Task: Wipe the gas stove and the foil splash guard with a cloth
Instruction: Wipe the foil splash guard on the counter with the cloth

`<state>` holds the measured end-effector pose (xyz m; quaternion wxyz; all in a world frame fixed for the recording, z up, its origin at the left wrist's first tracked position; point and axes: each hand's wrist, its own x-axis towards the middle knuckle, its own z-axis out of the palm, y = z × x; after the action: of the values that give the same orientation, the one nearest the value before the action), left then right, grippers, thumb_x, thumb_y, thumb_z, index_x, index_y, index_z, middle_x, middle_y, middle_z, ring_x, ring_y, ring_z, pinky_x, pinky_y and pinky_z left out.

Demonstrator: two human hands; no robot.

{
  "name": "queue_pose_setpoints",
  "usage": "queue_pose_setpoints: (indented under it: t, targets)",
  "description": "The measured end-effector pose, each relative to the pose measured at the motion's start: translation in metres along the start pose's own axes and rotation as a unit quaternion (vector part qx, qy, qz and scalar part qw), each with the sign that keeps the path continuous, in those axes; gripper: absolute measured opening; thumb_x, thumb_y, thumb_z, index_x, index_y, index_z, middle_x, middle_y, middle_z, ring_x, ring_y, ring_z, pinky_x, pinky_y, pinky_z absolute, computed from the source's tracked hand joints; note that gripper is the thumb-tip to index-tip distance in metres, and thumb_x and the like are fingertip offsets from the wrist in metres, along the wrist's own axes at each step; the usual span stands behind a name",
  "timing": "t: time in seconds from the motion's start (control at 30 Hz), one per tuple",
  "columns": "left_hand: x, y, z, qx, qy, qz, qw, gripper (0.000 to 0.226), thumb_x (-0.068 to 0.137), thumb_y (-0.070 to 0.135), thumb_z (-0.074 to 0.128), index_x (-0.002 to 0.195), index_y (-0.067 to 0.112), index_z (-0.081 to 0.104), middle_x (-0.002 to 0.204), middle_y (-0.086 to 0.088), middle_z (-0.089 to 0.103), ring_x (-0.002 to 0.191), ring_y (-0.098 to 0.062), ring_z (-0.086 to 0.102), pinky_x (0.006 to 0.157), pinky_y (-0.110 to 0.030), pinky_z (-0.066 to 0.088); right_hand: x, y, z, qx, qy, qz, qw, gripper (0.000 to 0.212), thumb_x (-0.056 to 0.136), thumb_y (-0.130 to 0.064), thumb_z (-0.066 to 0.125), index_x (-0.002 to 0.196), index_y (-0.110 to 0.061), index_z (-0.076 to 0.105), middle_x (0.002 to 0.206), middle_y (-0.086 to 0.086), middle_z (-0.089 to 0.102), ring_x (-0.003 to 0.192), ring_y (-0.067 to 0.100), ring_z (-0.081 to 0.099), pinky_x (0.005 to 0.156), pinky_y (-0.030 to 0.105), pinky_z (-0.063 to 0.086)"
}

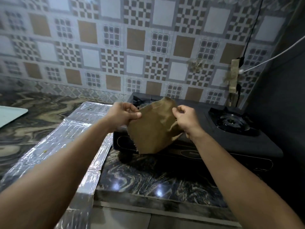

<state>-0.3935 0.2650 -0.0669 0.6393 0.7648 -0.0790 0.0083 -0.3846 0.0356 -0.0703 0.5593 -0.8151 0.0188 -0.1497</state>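
A brown cloth (152, 128) hangs spread in the air above the front left of the black gas stove (231, 141). My left hand (123, 115) pinches its upper left edge and my right hand (186, 119) grips its right edge. The cloth hides most of the stove's left burner; the right burner (231, 122) is in plain sight. The foil splash guard (72, 136) lies flat on the counter to the left of the stove, partly under my left forearm, with small crumbs on it.
The stove stands on a dark marbled counter (148, 179) against a patterned tiled wall (115, 47). A pale tray edge (11, 114) shows at far left. Cables (247, 40) and a taped strip hang at the right by a dark wall.
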Motion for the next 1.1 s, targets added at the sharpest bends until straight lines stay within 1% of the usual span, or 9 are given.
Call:
queue_pose_setpoints:
  t: [0.17,0.3,0.4,0.53,0.73,0.83,0.9,1.0,1.1]
  targets:
    - [-0.007,-0.004,-0.059,0.053,0.028,-0.006,0.998,0.024,0.093,0.007,0.059,0.070,0.012,0.052,0.064,-0.002,0.054,0.051,-0.010,0.051,0.051,-0.022,0.046,0.008,-0.027,0.016,-0.070,-0.097,-0.095,0.988,0.025,0.097,-0.023,0.055,0.087,-0.002,0.065,0.075,0.004,0.059,0.068,0.012,0.051,0.061,0.028,0.039]
    - [-0.019,-0.008,-0.087,0.055,0.100,-0.005,0.993,0.023,0.093,0.012,0.060,0.072,0.015,0.052,0.069,-0.007,0.054,0.058,-0.017,0.048,0.054,-0.028,0.039,0.003,-0.045,0.042,0.007,-0.163,-0.133,0.978,0.017,0.098,-0.018,0.054,0.096,-0.007,0.066,0.085,0.002,0.066,0.074,0.009,0.059,0.067,0.022,0.049]
    - [-0.030,-0.012,-0.101,0.018,0.141,-0.008,0.990,0.023,0.094,0.012,0.060,0.073,0.016,0.051,0.064,-0.004,0.051,0.049,-0.011,0.044,0.046,-0.022,0.034,0.000,-0.052,0.057,0.138,-0.225,-0.067,0.962,0.015,0.098,-0.014,0.053,0.099,-0.009,0.067,0.087,0.005,0.070,0.073,0.013,0.066,0.060,0.023,0.054]
    - [-0.047,-0.010,-0.116,-0.001,0.179,0.013,0.984,0.024,0.096,0.010,0.056,0.073,0.017,0.048,0.055,-0.001,0.046,0.039,-0.006,0.042,0.035,-0.018,0.033,-0.004,-0.043,0.079,0.278,-0.339,0.063,0.896,0.019,0.094,-0.010,0.043,0.098,-0.008,0.061,0.087,0.008,0.066,0.082,0.022,0.060,0.076,0.036,0.050]
    - [-0.069,-0.004,-0.140,0.030,0.211,0.028,0.977,0.021,0.094,0.015,0.060,0.075,0.018,0.051,0.065,0.001,0.047,0.046,-0.002,0.042,0.042,-0.016,0.036,-0.019,-0.039,0.122,0.348,-0.409,0.158,0.828,0.042,0.082,-0.022,0.051,0.113,0.000,0.068,0.106,0.015,0.070,0.096,0.027,0.066,0.092,0.044,0.052]
    - [-0.079,-0.001,-0.149,0.037,0.230,0.027,0.972,0.022,0.095,0.013,0.059,0.075,0.017,0.050,0.065,0.001,0.048,0.040,0.003,0.044,0.041,-0.011,0.037,-0.030,-0.049,0.141,0.340,-0.452,0.152,0.811,0.034,0.083,-0.027,0.056,0.099,-0.003,0.075,0.097,0.014,0.074,0.089,0.026,0.070,0.090,0.042,0.054]
    - [-0.086,0.000,-0.159,0.067,0.244,0.026,0.967,0.024,0.095,0.013,0.059,0.073,0.018,0.050,0.064,0.003,0.047,0.039,0.004,0.043,0.041,-0.010,0.035,-0.033,-0.052,0.152,0.336,-0.468,0.152,0.803,0.029,0.086,-0.024,0.055,0.092,-0.005,0.076,0.093,0.013,0.074,0.086,0.027,0.069,0.092,0.046,0.052]
    - [-0.095,-0.002,-0.171,0.123,0.261,0.014,0.957,0.023,0.093,0.016,0.061,0.073,0.019,0.051,0.065,0.004,0.048,0.050,-0.001,0.043,0.046,-0.013,0.035,-0.032,-0.056,0.164,0.308,-0.452,0.132,0.827,0.025,0.094,-0.019,0.052,0.075,-0.016,0.069,0.073,0.003,0.067,0.070,0.020,0.062,0.069,0.034,0.056]
    - [-0.105,0.000,-0.179,0.121,0.256,-0.011,0.959,0.021,0.086,0.022,0.071,0.075,0.018,0.054,0.067,0.002,0.055,0.057,-0.007,0.047,0.050,-0.015,0.039,-0.029,-0.060,0.177,0.284,-0.427,0.104,0.852,0.022,0.093,-0.023,0.056,0.101,-0.005,0.066,0.087,0.012,0.067,0.075,0.023,0.065,0.071,0.038,0.057]
